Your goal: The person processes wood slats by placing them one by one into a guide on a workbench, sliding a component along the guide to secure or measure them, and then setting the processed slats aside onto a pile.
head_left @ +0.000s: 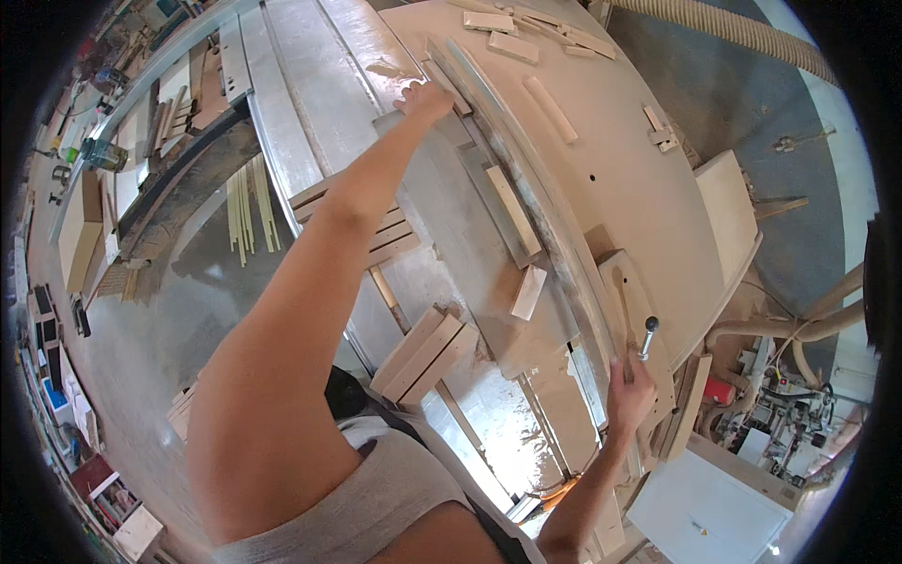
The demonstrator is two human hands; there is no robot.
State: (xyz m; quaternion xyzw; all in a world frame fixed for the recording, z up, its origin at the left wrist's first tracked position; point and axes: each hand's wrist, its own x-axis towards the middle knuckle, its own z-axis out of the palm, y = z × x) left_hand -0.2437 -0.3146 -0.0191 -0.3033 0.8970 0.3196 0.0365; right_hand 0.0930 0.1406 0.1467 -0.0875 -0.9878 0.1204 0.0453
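Observation:
My left arm stretches far across the metal machine table. My left hand (426,100) is at the far end, beside a narrow wood strip (449,86) along the long fence (526,155). Its fingers are loosely bent and apart; whether they touch the strip is unclear. Lower right, my right hand (630,393) rests near the fence's near end, thumb and forefinger apart. Its fingertips reach the foot of a metal lever with a black knob (651,324). A wood strip (512,210) and a short wood block (529,292) lie along the fence, between my hands.
Stacked wood blocks (426,357) sit near my body, and more lie under my left forearm. Several offcuts (513,47) lie on the brown board (620,160) beyond the fence. A ribbed hose (733,28) crosses the top right. A white cabinet (709,512) stands lower right.

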